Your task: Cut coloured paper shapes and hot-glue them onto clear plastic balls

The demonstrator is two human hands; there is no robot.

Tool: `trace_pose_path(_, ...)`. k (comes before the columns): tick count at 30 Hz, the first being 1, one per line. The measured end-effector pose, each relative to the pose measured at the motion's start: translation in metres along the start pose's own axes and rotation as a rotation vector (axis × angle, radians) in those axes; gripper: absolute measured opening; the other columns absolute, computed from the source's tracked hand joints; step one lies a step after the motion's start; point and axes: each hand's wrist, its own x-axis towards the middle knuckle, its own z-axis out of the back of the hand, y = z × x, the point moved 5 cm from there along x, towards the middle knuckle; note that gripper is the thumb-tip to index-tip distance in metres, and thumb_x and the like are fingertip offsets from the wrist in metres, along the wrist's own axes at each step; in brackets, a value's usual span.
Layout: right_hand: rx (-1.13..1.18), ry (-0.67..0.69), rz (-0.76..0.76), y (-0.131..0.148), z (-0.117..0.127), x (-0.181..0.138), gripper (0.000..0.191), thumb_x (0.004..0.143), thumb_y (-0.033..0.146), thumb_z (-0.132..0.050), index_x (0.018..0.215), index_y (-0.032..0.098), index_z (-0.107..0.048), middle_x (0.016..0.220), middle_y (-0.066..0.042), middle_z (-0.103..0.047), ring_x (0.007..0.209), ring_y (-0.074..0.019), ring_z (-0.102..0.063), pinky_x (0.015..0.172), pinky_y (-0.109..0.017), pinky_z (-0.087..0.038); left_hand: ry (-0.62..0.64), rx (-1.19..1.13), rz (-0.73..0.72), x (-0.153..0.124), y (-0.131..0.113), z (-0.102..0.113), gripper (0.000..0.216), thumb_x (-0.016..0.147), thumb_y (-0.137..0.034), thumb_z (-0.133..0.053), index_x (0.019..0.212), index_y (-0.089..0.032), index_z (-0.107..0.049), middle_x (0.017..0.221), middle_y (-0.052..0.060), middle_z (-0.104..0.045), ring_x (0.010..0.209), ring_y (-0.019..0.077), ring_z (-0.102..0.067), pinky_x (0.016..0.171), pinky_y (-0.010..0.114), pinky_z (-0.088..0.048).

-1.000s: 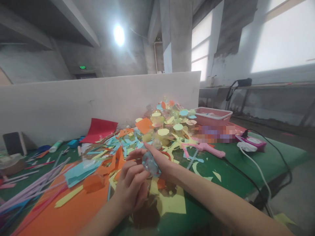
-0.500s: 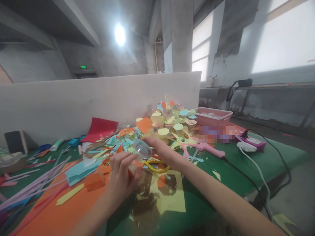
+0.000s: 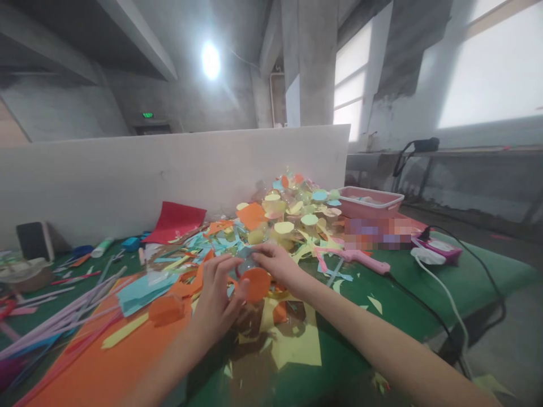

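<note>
Between my two hands is a small clear plastic piece (image 3: pixel 247 263), rounded like a little cup, with a round orange paper disc (image 3: pixel 257 284) on the end nearest me. Bluish paper shows at its far end. My left hand (image 3: pixel 217 291) grips its left side, thumb by the disc's edge and fingers curled around. My right hand (image 3: pixel 282 267) pinches it from the upper right with the fingertips. Just beyond stands a heap of similar clear pieces topped with paper discs (image 3: pixel 283 228). Under my hands lies a cut yellow sheet (image 3: pixel 303 345).
A pink hot glue gun (image 3: pixel 365 260) lies at the right, its black cable running off the edge. Behind it stands a pink basin (image 3: pixel 371 206). Paper scraps, an orange sheet (image 3: pixel 114 356) and lilac straws (image 3: pixel 72 316) spread leftward. A white board (image 3: pixel 169 169) closes the back.
The clear piece has turned so that the orange disc faces me. My right hand has come down and closed on it, while my left hand has shifted slightly right and up.
</note>
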Motion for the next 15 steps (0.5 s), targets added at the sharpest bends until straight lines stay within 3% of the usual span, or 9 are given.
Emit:
trace_pose_path(4,0.020,-0.055,0.033,0.001,0.003,0.003,0.016,0.081,0.023,-0.056,0.089,0.019,-0.070,0.080,0.000,-0.066,0.073,-0.0160,-0.059,0.072,-0.029,-0.046,-0.052,-0.161,0.318,0.004,0.013,0.000,0.022,0.094,-0.040,-0.043,0.106,-0.024,-0.051,0.106,0.007,-0.052,0.102,0.0244,-0.050,0.092,0.043,-0.044)
trace_pose_path(8,0.042,-0.090,0.039,0.003,0.006,0.003,0.021,0.082,0.029,-0.055,0.094,0.018,-0.068,0.085,-0.002,-0.067,0.073,-0.0168,-0.059,0.068,-0.029,-0.047,-0.060,-0.388,0.682,0.001,0.029,-0.011,0.036,0.086,-0.054,-0.054,0.107,-0.024,-0.052,0.102,0.004,-0.052,0.091,0.0215,-0.056,0.079,0.036,-0.050)
trace_pose_path(12,0.032,-0.123,0.084,0.004,0.009,0.003,0.025,0.082,0.034,-0.057,0.098,0.019,-0.067,0.090,-0.002,-0.068,0.079,-0.0180,-0.060,0.070,-0.030,-0.048,0.054,-0.821,1.009,-0.013,0.038,-0.038,0.041,0.080,-0.050,-0.065,0.108,-0.025,-0.049,0.088,0.000,-0.060,0.069,0.0156,-0.064,0.060,0.026,-0.050)
trace_pose_path(15,0.019,-0.131,0.129,0.002,0.008,0.005,0.026,0.081,0.034,-0.057,0.100,0.019,-0.067,0.092,-0.003,-0.069,0.083,-0.0189,-0.061,0.076,-0.031,-0.049,0.220,-1.160,1.158,-0.019,0.028,-0.053,0.038,0.080,-0.049,-0.068,0.104,-0.023,-0.052,0.088,0.003,-0.068,0.064,0.0150,-0.066,0.058,0.026,-0.053)
